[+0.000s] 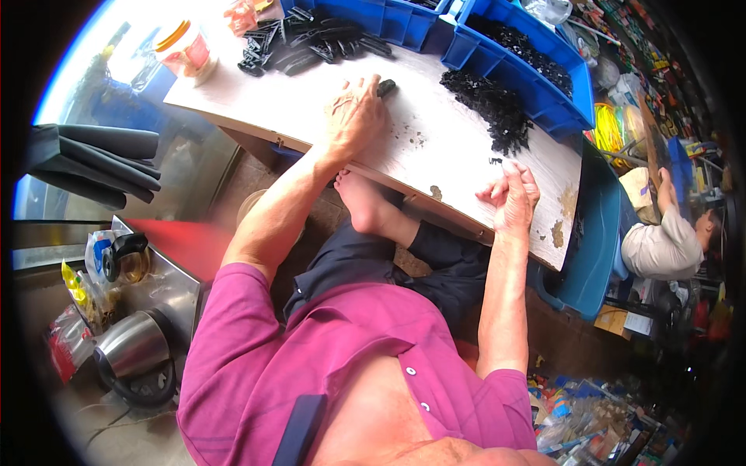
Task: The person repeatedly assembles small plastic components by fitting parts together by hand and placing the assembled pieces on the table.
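My left hand rests over the white worktable, its fingers curled down against a small black plastic part. My right hand is at the right part of the tabletop, with thumb and forefinger pressed together. What they pinch, if anything, is too small to make out. Just beyond those fingertips lie a few tiny black pieces. A loose heap of small black parts spreads from there toward the back. Longer black plastic parts are piled beyond my left hand.
Blue bins with black parts line the table's far side. A jar with an orange lid stands at the far left. A teal tub is beside the table's right edge. At left is a steel kettle. Another person sits at right.
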The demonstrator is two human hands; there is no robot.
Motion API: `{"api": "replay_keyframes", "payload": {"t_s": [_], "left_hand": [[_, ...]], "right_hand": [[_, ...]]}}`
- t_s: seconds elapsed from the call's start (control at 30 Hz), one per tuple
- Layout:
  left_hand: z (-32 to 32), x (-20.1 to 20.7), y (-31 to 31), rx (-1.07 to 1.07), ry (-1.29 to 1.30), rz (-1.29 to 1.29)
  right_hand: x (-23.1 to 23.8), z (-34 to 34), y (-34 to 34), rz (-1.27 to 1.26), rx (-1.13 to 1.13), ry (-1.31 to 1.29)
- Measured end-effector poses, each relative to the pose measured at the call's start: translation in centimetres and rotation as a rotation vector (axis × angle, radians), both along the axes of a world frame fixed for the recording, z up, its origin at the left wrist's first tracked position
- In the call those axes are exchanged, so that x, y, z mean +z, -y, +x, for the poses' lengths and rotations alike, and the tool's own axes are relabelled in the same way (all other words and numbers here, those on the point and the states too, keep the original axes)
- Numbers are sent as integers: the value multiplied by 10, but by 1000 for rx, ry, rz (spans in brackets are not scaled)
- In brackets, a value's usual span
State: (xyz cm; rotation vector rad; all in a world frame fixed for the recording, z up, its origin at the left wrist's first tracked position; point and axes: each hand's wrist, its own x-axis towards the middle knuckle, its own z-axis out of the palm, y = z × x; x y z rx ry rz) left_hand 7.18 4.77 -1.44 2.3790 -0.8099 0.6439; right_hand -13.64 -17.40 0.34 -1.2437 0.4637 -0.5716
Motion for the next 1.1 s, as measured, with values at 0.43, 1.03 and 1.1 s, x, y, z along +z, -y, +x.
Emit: {"api": "replay_keyframes", "payload": {"t_s": [0.43,1.03,1.1], "left_hand": [[-95,7,49,-578,-1216,-958],[-115,20,78,-638,-1601,-1040],[-113,11,85,-607,-1629,-1114]], "right_hand": [[15,18,-31,192,61,186],[4,17,-27,240,-24,43],[7,16,-29,198,7,7]]}}
